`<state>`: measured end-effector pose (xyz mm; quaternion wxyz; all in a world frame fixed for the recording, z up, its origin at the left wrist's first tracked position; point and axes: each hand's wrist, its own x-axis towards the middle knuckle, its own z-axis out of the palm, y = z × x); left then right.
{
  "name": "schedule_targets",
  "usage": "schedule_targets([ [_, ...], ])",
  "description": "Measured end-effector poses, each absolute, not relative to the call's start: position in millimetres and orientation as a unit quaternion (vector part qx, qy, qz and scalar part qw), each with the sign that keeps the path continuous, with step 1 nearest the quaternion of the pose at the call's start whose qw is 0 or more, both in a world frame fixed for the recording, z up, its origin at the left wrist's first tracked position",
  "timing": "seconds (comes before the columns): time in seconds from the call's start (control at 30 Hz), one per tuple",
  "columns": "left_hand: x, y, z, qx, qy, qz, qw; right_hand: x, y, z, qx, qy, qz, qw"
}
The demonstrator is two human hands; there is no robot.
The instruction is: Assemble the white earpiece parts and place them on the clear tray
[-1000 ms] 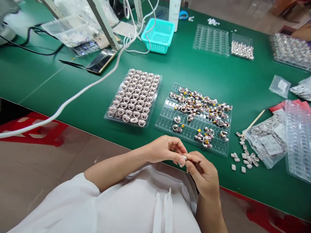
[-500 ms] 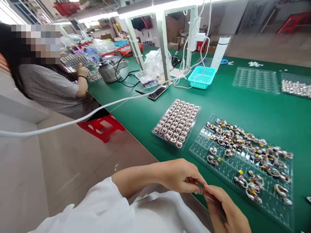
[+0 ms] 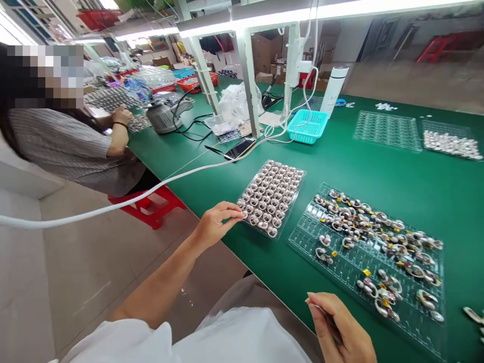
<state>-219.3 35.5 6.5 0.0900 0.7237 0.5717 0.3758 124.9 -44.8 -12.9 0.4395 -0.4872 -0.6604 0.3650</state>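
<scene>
My left hand reaches to the near left side of a clear tray packed with rows of pale, ring-shaped pieces. Its thumb and fingertips pinch one small pale ring-shaped piece at the end of a row. Near the table's front edge my right hand is closed, thumb against forefinger; whatever it may hold is hidden. To its right lies a larger clear slotted tray, holding a heap of silvery ring-shaped parts with dark and yellow bits, some lying singly.
A white cable crosses in front of the table. Behind the trays are a phone, a turquoise basket, a white bottle and lamp posts. A co-worker sits at the left.
My left hand has left my right hand and moved left and forward to the packed tray with a ring-shaped piece. My right hand stays near the table edge, closed. The view has shifted slightly.
</scene>
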Motion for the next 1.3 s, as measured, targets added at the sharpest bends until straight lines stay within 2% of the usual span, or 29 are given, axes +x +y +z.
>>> schedule_targets([
  [0.2, -225, 39, -6, 0.78, 0.512, 0.359, 0.018, 129, -39, -10, -0.427, -0.714, 0.366, 0.417],
  [0.43, -234, 42, -10, 0.832, 0.472, 0.29, -0.039, 134, -45, -19, -0.435, -0.712, 0.365, 0.413],
  [0.8, -199, 40, 1, 0.798, 0.481, 0.361, -0.04, 140, -50, -20, -0.441, -0.706, 0.361, 0.42],
  [0.9, -152, 33, 6, 0.801, 0.445, 0.401, 0.01, 140, -47, -15, -0.444, -0.712, 0.354, 0.413],
  [1.07, -70, 30, -7, 0.839, 0.338, 0.393, 0.168, 141, -41, -2, -0.435, -0.741, 0.331, 0.39],
  [1.3, -40, 39, -32, 0.838, 0.326, 0.377, 0.221, 178, -25, 17, -0.501, -0.776, 0.238, 0.302],
])
